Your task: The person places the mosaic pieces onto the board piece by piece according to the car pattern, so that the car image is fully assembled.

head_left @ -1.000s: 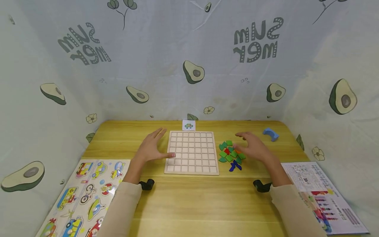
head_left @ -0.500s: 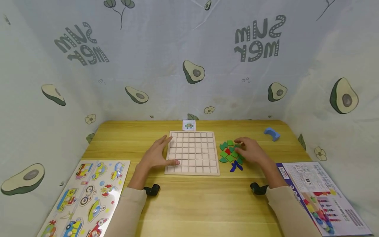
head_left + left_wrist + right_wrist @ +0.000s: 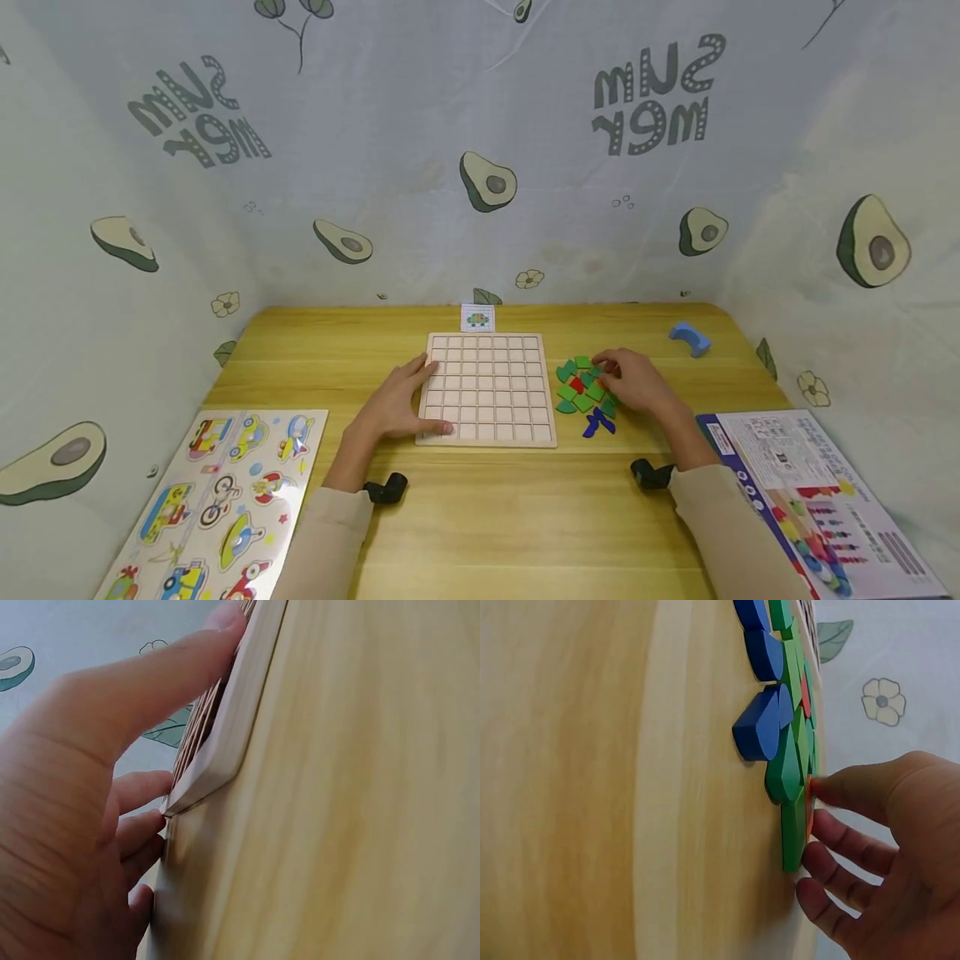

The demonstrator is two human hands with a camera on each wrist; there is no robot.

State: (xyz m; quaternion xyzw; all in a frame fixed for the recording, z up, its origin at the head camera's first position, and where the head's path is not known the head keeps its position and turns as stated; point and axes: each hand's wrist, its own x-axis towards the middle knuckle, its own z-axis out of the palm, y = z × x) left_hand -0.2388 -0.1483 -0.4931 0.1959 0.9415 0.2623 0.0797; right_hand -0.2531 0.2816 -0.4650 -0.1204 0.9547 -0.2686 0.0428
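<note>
Both hands lowered: left hand (image 3: 396,402) presses square grid board (image 3: 487,388), lying flat.

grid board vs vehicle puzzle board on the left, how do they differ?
The grid board is bare pale wood with empty square cells; the vehicle puzzle board is covered in coloured vehicle pictures. The grid board lies mid-table with the left hand resting on its edge; the vehicle puzzle board sits untouched at the near left corner. Both lie flat on the table.

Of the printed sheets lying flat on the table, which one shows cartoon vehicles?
The sheet at the left front corner, beside the left sleeve; the one at the right front carries text and coloured dots.
</note>
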